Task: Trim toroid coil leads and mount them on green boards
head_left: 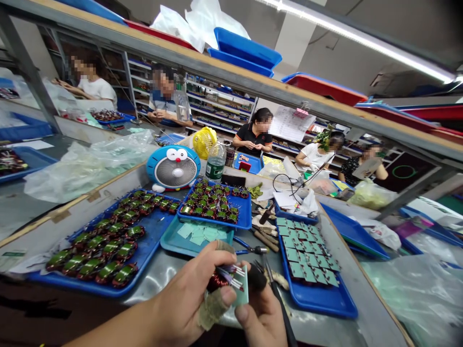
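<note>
At left, a blue tray (77,285) holds rows of green-banded coils. The left hand (184,299), its fingers curled and thumb wrapped in tan tape, pinches a copper-wound coil (217,282) joined to a green board (241,289), just above the bench. Beside it, the right hand (260,320) is curled near dark-handled tweezers (278,296); whether it grips them is unclear. Farther right, another blue tray (318,303) holds green squares.

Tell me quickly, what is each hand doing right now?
Left hand: closed, holding a copper-wound coil on a green board.
Right hand: closed around a black-handled tool.
</note>
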`<state>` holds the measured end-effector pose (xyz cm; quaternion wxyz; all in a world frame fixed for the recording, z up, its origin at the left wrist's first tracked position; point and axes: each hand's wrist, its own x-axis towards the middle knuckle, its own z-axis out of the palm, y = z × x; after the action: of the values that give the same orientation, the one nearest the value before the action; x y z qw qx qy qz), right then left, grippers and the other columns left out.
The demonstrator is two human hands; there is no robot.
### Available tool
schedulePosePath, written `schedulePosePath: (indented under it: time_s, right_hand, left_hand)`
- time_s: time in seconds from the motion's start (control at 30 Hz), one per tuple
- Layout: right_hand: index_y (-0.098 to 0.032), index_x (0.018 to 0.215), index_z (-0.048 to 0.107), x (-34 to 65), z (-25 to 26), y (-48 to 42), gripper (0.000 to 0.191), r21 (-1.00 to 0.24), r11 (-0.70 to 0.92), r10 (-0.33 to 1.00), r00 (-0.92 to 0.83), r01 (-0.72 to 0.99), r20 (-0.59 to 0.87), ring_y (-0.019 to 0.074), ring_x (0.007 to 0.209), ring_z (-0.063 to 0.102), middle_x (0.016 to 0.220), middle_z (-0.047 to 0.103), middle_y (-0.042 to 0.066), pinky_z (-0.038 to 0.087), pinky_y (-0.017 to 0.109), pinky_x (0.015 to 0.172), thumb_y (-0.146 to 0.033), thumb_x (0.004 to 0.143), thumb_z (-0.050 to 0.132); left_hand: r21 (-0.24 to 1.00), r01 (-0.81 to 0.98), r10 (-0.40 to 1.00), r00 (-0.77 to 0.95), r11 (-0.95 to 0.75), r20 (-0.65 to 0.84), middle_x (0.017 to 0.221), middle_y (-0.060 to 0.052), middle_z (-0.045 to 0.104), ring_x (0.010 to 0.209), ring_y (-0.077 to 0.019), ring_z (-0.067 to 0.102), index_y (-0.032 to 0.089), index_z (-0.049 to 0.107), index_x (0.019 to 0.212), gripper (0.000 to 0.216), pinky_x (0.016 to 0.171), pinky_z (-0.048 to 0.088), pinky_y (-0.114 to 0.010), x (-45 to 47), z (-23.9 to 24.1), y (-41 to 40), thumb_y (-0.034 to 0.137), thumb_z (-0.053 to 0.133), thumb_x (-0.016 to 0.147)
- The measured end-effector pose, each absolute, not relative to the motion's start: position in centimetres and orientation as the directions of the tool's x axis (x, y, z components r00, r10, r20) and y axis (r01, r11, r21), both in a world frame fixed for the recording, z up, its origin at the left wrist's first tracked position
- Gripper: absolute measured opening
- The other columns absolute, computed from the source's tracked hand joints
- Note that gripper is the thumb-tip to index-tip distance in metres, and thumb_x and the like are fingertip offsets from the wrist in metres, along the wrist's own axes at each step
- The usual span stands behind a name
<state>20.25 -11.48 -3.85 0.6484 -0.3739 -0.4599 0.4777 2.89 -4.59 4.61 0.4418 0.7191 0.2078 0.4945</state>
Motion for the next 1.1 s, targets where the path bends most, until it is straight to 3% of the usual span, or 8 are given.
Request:
schedulePosePath:
  time_s: [0.23,0.37,0.67,0.87,1.0,1.1]
  right_hand:
    - [-0.033,0.135,0.069,20.4,-3.4,-12.1,0.056,-0.937,0.239,0.962,0.194,-0.255,0.193,0.0384,0.125,0.067,0.137,0.071,0.009,0.055,0.055,0.108,-0.052,0.084,0.083]
    - [-0.033,0.137,0.069,20.9,-3.6,-12.2,0.054,-0.939,0.287,0.951,0.171,-0.190,0.256,0.0378,0.121,0.069,0.136,0.070,0.010,0.059,0.052,0.103,-0.048,0.087,0.081]
    - [-0.037,0.137,0.070,21.2,-4.5,-13.3,0.054,-0.949,0.288,0.918,0.245,0.126,0.311,0.0363,0.121,0.067,0.137,0.069,0.007,0.057,0.047,0.103,-0.055,0.087,0.078]
    - [-0.033,0.138,0.069,22.1,-4.5,-13.7,0.052,-0.912,0.336,0.915,0.150,0.236,0.375,0.0358,0.121,0.069,0.139,0.069,0.010,0.059,0.044,0.102,-0.054,0.091,0.074]
    - [-0.031,0.142,0.067,22.1,-3.8,-13.7,0.053,-0.897,0.363,0.902,0.146,0.252,0.406,0.0357,0.120,0.071,0.139,0.070,0.012,0.061,0.043,0.099,-0.053,0.094,0.072]
    - [-0.031,0.145,0.063,21.8,-4.0,-13.8,0.056,-0.907,0.376,0.901,0.154,0.192,0.406,0.0370,0.120,0.071,0.138,0.071,0.013,0.060,0.048,0.102,-0.053,0.095,0.070]
  left_hand:
    - [0.767,-0.107,0.611,0.541,-0.632,0.578,0.105,-0.011,0.067,0.090,-0.0278,0.063,0.024,0.070,0.129,0.037,0.084,0.050,-0.034,2.7,4.7,-3.9,0.027,0.072,0.092]
    - [0.694,-0.051,0.510,0.641,-0.718,0.574,0.105,-0.011,0.063,0.088,-0.0264,0.063,0.022,0.064,0.133,0.045,0.080,0.051,-0.032,2.4,5.4,-3.5,0.019,0.073,0.089]
    - [0.618,0.009,0.477,0.645,-0.786,0.597,0.091,-0.007,0.061,0.077,-0.0237,0.059,0.021,0.063,0.121,0.030,0.069,0.047,-0.030,2.6,5.8,-4.1,0.024,0.069,0.092]
    - [0.605,0.003,0.450,0.672,-0.796,0.589,0.091,-0.006,0.057,0.078,-0.0224,0.055,0.022,0.055,0.121,0.026,0.068,0.045,-0.030,2.3,5.4,-4.3,0.038,0.060,0.101]
    - [0.551,-0.045,0.383,0.672,-0.833,0.634,0.091,-0.003,0.051,0.074,-0.0189,0.052,0.024,0.053,0.124,0.029,0.065,0.044,-0.028,2.3,5.6,-3.8,0.047,0.050,0.106]
    - [0.537,-0.065,0.340,0.708,-0.841,0.619,0.093,-0.005,0.050,0.077,-0.0192,0.053,0.024,0.060,0.111,0.028,0.067,0.045,-0.029,2.3,5.9,-3.6,0.048,0.046,0.107]
